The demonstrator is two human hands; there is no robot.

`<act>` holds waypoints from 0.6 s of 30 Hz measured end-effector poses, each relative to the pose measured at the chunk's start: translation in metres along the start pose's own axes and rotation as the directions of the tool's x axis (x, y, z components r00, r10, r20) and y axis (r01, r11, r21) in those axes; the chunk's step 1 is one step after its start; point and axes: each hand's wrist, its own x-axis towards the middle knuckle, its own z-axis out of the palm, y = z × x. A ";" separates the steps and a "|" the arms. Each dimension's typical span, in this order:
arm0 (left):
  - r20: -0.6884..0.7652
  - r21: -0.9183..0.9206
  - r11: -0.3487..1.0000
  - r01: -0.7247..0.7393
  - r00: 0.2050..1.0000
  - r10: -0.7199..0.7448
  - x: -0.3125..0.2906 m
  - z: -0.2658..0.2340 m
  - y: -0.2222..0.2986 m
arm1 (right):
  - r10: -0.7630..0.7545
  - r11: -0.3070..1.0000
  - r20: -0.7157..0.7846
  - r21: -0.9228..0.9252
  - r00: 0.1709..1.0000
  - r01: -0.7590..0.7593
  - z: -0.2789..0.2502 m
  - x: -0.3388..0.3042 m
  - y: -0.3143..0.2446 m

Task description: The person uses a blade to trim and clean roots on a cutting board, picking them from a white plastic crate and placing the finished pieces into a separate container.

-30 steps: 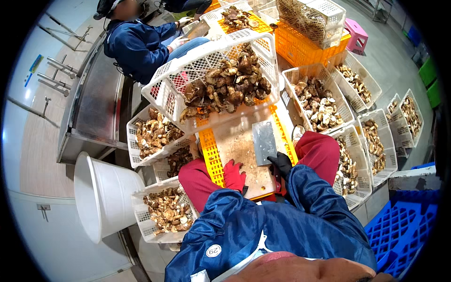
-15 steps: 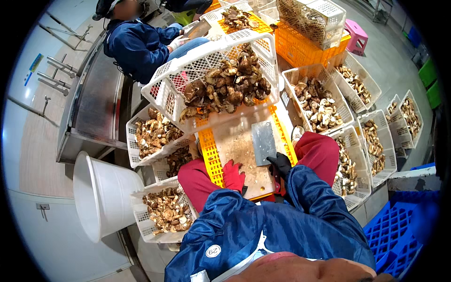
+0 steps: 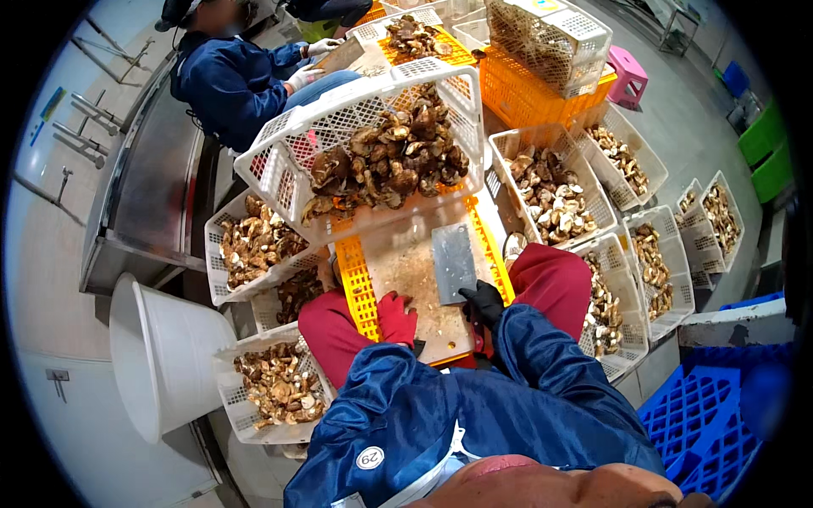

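A co-worker point(image 3: 229, 80) in a dark blue jacket and white gloves sits at the far left, well apart from the wearer, and a large white tub point(image 3: 186, 356) stands tipped toward the left, near the white baskets there. Straight ahead, a white basket point(image 3: 360, 93) leans toward the wearer, heaped with brown-capped mushrooms point(image 3: 394, 152); more filled baskets stand on both sides, and beyond those on the right is an orange crate point(image 3: 521, 93) with netted goods on top. Between the wearer's knees is a yellow crate point(image 3: 356, 279), and on it a pale, soiled cutting board point(image 3: 415, 271), just before the leaning basket. The cleaver point(image 3: 455, 262) lies flat along the board's right side, its blade pointing away from the wearer. The right hand point(image 3: 483, 305), black-gloved, covers the handle end and touches the blade's near corner; whether its fingers are clamped there I cannot tell. The left hand point(image 3: 396, 317), red-gloved, lies over the board's near left edge, fingers loosely apart, beside the crate's lattice. A tiny yellowish scrap point(image 3: 451, 345) sits near the board's close edge.
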 end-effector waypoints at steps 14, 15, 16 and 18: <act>0.003 0.006 0.999 -0.044 0.999 0.044 -0.007 0.027 -0.036 | 0.065 0.998 0.019 -0.006 0.998 -0.064 0.002 -0.010 -0.020; 0.010 -0.001 0.998 -0.060 0.998 0.060 -0.009 0.023 -0.033 | 0.098 0.995 0.012 -0.020 0.995 -0.097 0.001 -0.008 -0.020; -0.003 -0.010 0.999 -0.049 0.999 0.049 -0.011 0.027 -0.033 | 0.055 0.998 0.019 0.015 0.998 -0.056 0.001 -0.009 -0.018; -0.017 -0.014 0.999 -0.037 0.999 0.036 -0.009 0.027 -0.030 | 0.007 1.000 0.030 -0.003 1.000 -0.007 -0.001 -0.011 -0.018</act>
